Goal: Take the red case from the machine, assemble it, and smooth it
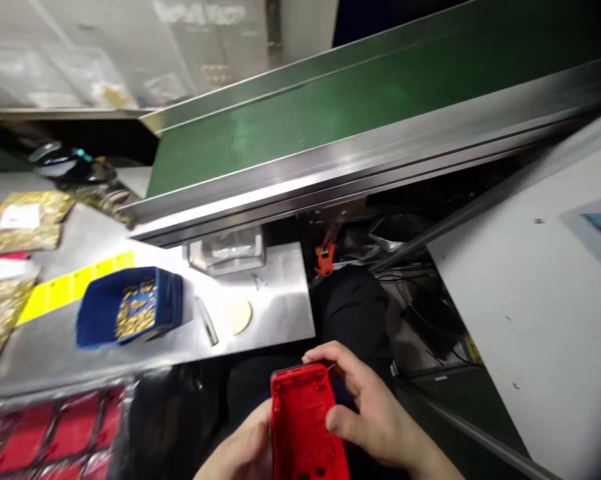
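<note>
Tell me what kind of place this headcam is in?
Most likely a factory assembly line: a green conveyor belt in steel rails, a metal workbench with a blue bin of small brass parts, and both hands holding a red plastic housing.

A single head-worn camera looks forward and steeply down, tilted so the conveyor [360,113] runs diagonally across the top. The hands [370,413] sit close at the bottom edge, the table [280,293] lies left, and a white panel [530,293] lies right.
</note>
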{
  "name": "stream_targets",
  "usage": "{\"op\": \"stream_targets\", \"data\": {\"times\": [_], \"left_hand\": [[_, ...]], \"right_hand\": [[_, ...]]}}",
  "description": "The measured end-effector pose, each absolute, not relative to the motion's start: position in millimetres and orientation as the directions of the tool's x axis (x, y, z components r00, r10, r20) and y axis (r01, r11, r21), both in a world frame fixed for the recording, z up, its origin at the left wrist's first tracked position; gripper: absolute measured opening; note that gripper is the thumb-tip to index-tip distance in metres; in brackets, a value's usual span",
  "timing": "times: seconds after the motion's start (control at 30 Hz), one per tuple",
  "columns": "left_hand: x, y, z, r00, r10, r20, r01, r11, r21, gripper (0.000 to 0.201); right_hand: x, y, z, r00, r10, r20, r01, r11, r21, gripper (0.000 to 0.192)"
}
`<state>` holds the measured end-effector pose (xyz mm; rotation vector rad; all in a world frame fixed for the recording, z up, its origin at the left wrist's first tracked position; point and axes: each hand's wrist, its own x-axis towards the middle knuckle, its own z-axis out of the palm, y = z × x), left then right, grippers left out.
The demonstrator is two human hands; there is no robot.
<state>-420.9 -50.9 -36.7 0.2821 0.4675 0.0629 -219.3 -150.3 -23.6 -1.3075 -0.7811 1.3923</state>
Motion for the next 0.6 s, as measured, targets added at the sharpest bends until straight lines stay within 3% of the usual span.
{"op": "stream_targets", "data": {"times": [0.1, 0.23, 0.4, 0.6], "left_hand": [[-436, -49, -42, 0.908, 0.089, -0.41, 0.028, 0.962, 0.27, 0.073], [-445, -51, -43, 0.935, 0.013, -0.354, 0.089, 0.959, 0.27, 0.085], [-450, -63, -48, 0.954, -0.012, -0.299, 0.085, 0.969, 0.231, 0.08], [-442, -75, -60, 0.968, -0.06, -0.244, 0.1, 0.983, 0.156, 0.065]], "right_hand": [[-230, -141, -26, 0.074, 0.952, -0.297, -0.201, -0.277, -0.939, 0.072], [-243, -121, -27, 0.064, 0.953, -0.295, -0.204, -0.276, -0.939, 0.055], [-262, -111, -31, 0.063, 0.934, -0.351, -0.24, -0.327, -0.914, 0.041], [-269, -130, -38, 0.124, 0.914, -0.387, -0.248, -0.349, -0.904, 0.039]]}}
